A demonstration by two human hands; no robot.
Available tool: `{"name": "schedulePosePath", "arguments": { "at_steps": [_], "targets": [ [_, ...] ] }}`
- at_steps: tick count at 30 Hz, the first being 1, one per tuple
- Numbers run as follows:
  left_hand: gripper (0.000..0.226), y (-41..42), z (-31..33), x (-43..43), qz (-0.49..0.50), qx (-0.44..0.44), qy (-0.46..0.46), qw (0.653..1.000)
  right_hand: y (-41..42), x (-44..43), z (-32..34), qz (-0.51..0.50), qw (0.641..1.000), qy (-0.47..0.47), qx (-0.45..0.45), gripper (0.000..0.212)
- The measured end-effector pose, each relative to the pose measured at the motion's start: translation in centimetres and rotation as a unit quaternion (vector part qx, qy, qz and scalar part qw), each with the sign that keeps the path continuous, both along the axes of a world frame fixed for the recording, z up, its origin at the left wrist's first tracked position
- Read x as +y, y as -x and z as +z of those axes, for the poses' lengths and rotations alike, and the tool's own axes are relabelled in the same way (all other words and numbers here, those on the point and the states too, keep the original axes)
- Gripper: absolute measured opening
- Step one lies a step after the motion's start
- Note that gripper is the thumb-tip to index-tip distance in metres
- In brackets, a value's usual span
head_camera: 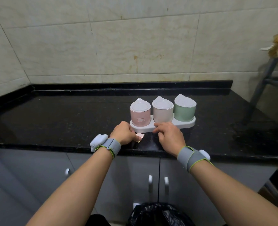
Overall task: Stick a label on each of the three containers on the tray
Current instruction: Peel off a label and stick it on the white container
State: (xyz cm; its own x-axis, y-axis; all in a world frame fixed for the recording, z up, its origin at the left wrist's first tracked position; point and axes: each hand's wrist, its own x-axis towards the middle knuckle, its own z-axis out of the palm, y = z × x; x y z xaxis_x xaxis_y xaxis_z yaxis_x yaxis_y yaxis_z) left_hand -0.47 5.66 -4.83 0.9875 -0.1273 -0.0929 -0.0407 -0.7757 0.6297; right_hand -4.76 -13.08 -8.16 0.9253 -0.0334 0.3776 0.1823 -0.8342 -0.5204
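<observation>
Three lidded containers stand in a white tray (184, 125) on the black counter: a pink container (140, 116) at the left, a beige container (162, 112) in the middle, a green container (185, 110) at the right. The pink one carries a red-outlined label (141, 119) on its front. My left hand (124, 132) is curled just left of the tray, pinching a small label sheet (140, 137) that lies on the counter. My right hand (169, 136) rests with its fingers on the tray's front edge, below the beige container, holding nothing.
The black counter (69, 121) ends at a tiled wall behind and at a front edge above grey cabinet doors (37, 176). A bin with a black bag (157, 214) stands below. A metal rack (263, 85) stands to the right.
</observation>
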Motion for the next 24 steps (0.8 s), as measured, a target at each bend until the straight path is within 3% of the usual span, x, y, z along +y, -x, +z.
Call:
{"name": "schedulePosePath", "arguments": {
  "at_steps": [2,9,13,24],
  "targets": [
    [0.018,0.1,0.0,0.1,0.001,-0.001,0.017,1.0,-0.1,-0.1,-0.1,0.001,1.0,-0.006,-0.001,0.027],
    [0.019,0.9,-0.5,-0.2,-0.026,-0.021,0.151,0.988,0.5,0.1,-0.2,-0.022,0.995,-0.073,-0.058,0.017],
    [0.02,1.0,-0.4,-0.9,-0.044,-0.027,0.219,0.974,0.9,0.1,0.1,-0.027,0.993,-0.111,-0.022,0.019],
    [0.021,0.8,-0.6,-1.7,-0.06,-0.025,0.263,0.963,0.9,0.1,0.3,-0.016,0.984,-0.177,-0.013,0.008]
  ]
}}
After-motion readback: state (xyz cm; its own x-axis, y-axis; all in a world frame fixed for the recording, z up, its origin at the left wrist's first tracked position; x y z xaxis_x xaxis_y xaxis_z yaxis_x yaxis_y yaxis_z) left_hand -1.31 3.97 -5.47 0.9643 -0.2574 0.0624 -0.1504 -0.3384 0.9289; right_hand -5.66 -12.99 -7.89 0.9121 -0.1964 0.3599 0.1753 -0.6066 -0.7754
